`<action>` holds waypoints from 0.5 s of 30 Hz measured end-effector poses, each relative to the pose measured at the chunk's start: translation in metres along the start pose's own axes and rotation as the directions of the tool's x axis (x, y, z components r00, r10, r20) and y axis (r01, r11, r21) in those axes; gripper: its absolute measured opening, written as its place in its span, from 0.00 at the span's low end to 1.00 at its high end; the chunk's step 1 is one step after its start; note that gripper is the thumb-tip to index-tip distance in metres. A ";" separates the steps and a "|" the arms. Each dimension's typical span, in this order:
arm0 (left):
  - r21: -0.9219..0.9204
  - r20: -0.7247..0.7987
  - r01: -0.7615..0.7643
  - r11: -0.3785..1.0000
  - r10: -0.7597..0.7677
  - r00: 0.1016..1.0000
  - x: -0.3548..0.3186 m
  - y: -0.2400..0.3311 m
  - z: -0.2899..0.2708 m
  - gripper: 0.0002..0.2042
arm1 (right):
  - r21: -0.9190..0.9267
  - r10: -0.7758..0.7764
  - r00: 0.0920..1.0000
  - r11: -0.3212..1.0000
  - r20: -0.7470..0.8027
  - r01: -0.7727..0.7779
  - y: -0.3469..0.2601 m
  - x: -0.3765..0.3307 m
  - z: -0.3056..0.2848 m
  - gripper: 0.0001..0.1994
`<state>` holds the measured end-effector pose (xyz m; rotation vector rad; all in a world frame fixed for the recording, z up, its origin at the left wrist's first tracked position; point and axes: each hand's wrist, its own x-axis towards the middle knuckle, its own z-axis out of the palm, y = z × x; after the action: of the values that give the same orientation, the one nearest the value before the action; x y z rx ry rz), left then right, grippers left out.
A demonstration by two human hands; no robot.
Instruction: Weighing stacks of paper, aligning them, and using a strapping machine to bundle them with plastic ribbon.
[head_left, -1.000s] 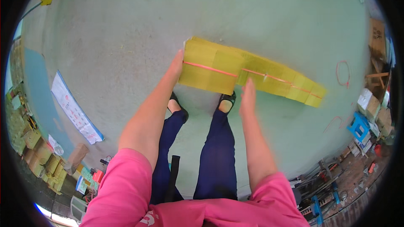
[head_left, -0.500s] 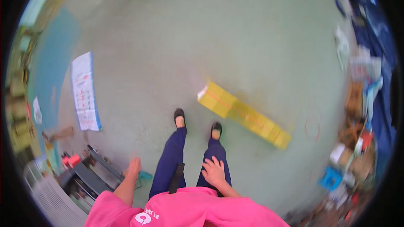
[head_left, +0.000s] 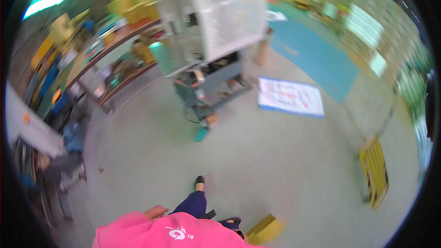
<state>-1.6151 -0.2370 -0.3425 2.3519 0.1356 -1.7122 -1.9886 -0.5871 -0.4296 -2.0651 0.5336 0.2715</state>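
Note:
Only the top of my left hand (head_left: 154,211) shows, peeking above my pink sleeve at the lower edge. It touches nothing I can see, and its fingers are mostly hidden. My right hand is out of sight. A yellow strapped bundle of flat sheets (head_left: 265,229) lies on the green floor just right of my feet, apart from both hands. My dark trouser leg and one black shoe (head_left: 199,183) point ahead.
A grey machine with a white mesh guard (head_left: 216,23) stands ahead, a teal container (head_left: 201,134) at its foot. A white printed sheet (head_left: 290,96) lies on the floor to the right. A yellow slatted pallet (head_left: 374,170) stands far right. Cluttered benches (head_left: 69,92) line the left.
Both hands let go of the yellow bundle, which now lies on the floor. I have straightened and turned, so the view swung from the floor to the machine and benches.

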 end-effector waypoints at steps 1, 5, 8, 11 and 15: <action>-0.018 0.042 -0.042 0.999 0.043 0.998 0.022 -0.036 0.002 0.23 | -0.074 -0.040 0.996 0.996 0.083 0.046 -0.011 0.021 -0.010 0.18; 0.143 -0.112 -0.374 0.916 0.391 0.914 -0.011 -0.083 -0.021 0.20 | -0.387 -0.127 0.927 0.882 0.353 0.268 -0.061 0.158 -0.032 0.18; 0.533 -0.101 -0.504 0.680 0.642 0.760 0.056 -0.176 -0.055 0.16 | -0.490 -0.137 0.852 0.767 0.505 0.414 -0.139 0.275 -0.008 0.18; -0.039 -0.293 -0.407 0.912 0.379 0.878 0.034 -0.214 -0.138 0.15 | -0.567 -0.057 0.773 0.646 0.631 0.511 -0.185 0.318 0.032 0.18; -0.873 -0.305 -0.096 0.478 -0.383 0.872 0.006 -0.231 -0.237 0.15 | -0.645 -0.003 0.714 0.428 0.700 0.633 -0.289 0.450 0.058 0.19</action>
<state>-1.4417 0.0425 -0.3092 1.8405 1.0679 -0.6923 -1.4539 -0.5256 -0.4192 -2.7631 -0.6323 1.1214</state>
